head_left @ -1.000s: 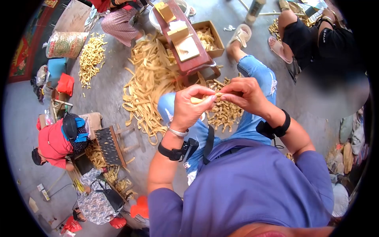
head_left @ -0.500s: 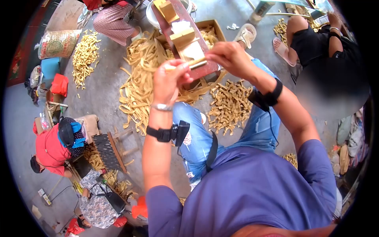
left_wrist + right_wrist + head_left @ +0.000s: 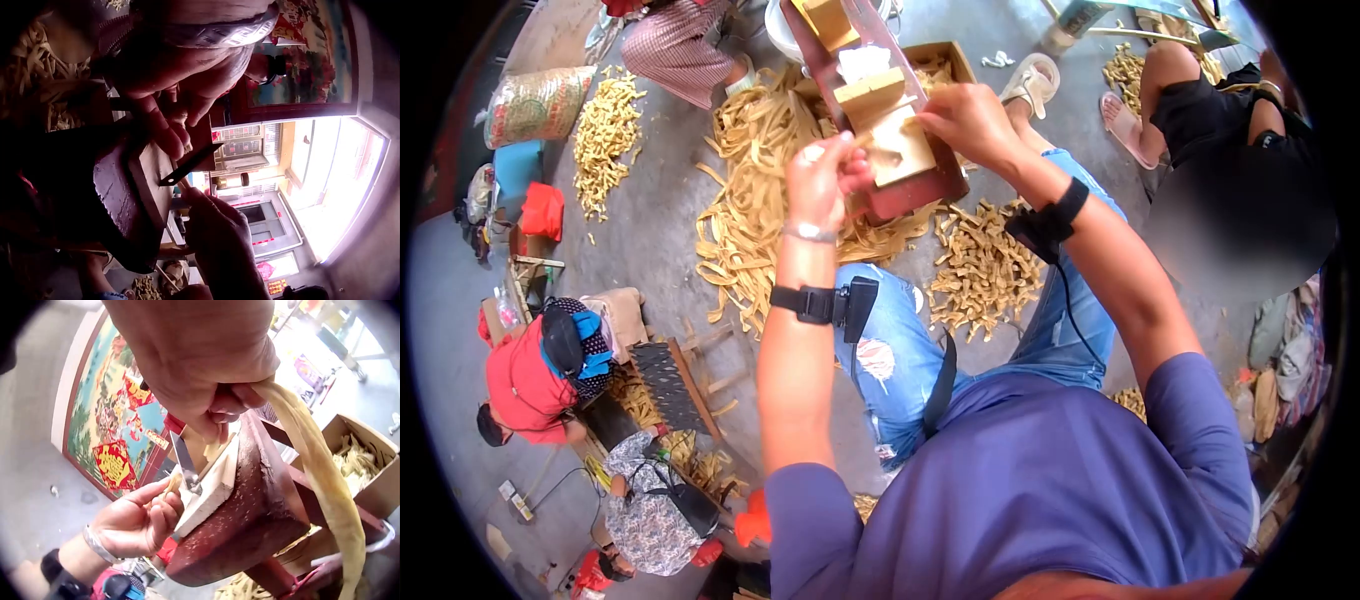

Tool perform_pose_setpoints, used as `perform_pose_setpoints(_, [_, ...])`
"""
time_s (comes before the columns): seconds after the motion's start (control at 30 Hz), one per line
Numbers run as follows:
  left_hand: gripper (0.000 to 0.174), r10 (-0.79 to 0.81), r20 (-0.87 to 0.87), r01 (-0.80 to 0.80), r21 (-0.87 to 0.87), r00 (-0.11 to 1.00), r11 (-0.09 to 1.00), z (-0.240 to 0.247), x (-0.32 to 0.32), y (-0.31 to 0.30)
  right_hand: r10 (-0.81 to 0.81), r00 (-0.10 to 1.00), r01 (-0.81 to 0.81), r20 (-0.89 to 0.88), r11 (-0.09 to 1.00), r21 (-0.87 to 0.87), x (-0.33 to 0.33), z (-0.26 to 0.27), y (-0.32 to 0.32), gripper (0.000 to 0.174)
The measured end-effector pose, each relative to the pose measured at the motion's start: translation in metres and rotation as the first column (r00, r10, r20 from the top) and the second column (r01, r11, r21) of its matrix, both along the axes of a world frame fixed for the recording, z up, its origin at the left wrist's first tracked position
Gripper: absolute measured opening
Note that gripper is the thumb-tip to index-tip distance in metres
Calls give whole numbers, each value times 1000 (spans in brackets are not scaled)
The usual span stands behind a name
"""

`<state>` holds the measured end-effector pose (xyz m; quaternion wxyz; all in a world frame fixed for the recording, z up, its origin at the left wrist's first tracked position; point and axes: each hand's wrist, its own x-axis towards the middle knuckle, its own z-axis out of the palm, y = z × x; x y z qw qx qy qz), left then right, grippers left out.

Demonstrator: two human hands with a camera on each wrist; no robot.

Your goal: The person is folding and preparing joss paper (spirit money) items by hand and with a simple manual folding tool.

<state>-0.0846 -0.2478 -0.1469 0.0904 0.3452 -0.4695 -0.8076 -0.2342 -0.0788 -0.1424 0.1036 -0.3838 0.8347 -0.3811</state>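
Observation:
My left hand [image 3: 815, 190], at the left of the wooden block [image 3: 900, 150], pinches a small yellowish piece [image 3: 169, 485] between thumb and fingers. On the block's other side is my right hand [image 3: 972, 125]. Its fingers grip a long, flat yellowish strip [image 3: 315, 453], whose tail hangs down beside the bench in the right wrist view. An upright metal blade [image 3: 182, 455] stands on the block between both hands. The left wrist view shows this blade [image 3: 194, 164] dark, with the fingers of each hand close to it.
The block sits on a dark red bench [image 3: 915, 195]. Loose strips [image 3: 745, 220] heap at its left, and a pile of short knotted pieces [image 3: 985, 270] lies between the knees. A cardboard box [image 3: 960, 65] stands behind. Other people sit around, one in red [image 3: 525, 385].
Both hands have moved forward from above the knotted pile to the bench. Close together on one piece before, they are now apart, one on each side of the blade.

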Motion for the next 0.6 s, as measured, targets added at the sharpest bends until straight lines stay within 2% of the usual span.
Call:
perform_pose_setpoints(0.07, [26,-123,-41,124,45,992,991,12,14,15,3,941,59,338,983,-172,8,4,13,18])
perform_pose_setpoints(0.13, [34,-266,-67,267,20,962,963,29,24,40,72,782,176,620,927,-330,17,19,29,18])
perform_pose_setpoints(0.17, [39,-361,62,362,-6,931,932,41,29,62,196,777,115,598,890,-441,23,23,40,19])
perform_pose_setpoints(0.2, [44,-440,192,453,-26,877,891,54,32,87,169,832,107,529,886,-451,34,29,49,19])
perform_pose_setpoints(0.23, [47,-428,128,443,-141,895,885,26,37,104,221,829,72,514,869,-490,44,34,60,20])
perform_pose_setpoints(0.27, [48,-378,33,379,-73,925,922,14,41,120,215,866,55,451,857,-513,59,45,72,17])
perform_pose_setpoints(0.3, [48,-320,-59,321,3,946,947,3,46,136,215,873,50,438,853,-519,73,46,84,17])
perform_pose_setpoints(0.33, [47,-193,-158,231,271,968,934,10,50,150,197,859,79,473,861,-502,89,49,100,18])
perform_pose_setpoints(0.37, [44,-122,-230,183,269,965,946,20,52,157,217,634,224,742,867,-444,110,66,114,17])
perform_pose_setpoints(0.4, [41,-49,-302,135,270,952,953,30,53,162,207,824,106,528,859,-501,121,54,126,14])
perform_pose_setpoints(0.43, [38,-51,-299,122,221,953,968,41,54,168,116,909,46,401,927,-371,132,67,141,13])
perform_pose_setpoints(0.47, [36,-42,-295,97,175,955,980,53,55,176,118,919,41,376,920,-390,143,78,152,13])
perform_pose_setpoints(0.5, [34,-28,-301,88,187,953,978,64,57,188,84,964,11,254,937,-348,151,93,161,13])
perform_pose_setpoints(0.53, [34,-9,-301,71,195,954,978,75,60,198,109,985,-41,134,901,-432,158,101,168,11])
perform_pose_setpoints(0.6, [33,-63,-305,101,110,950,989,103,70,217,210,975,-218,-69,863,-455,168,128,182,12])
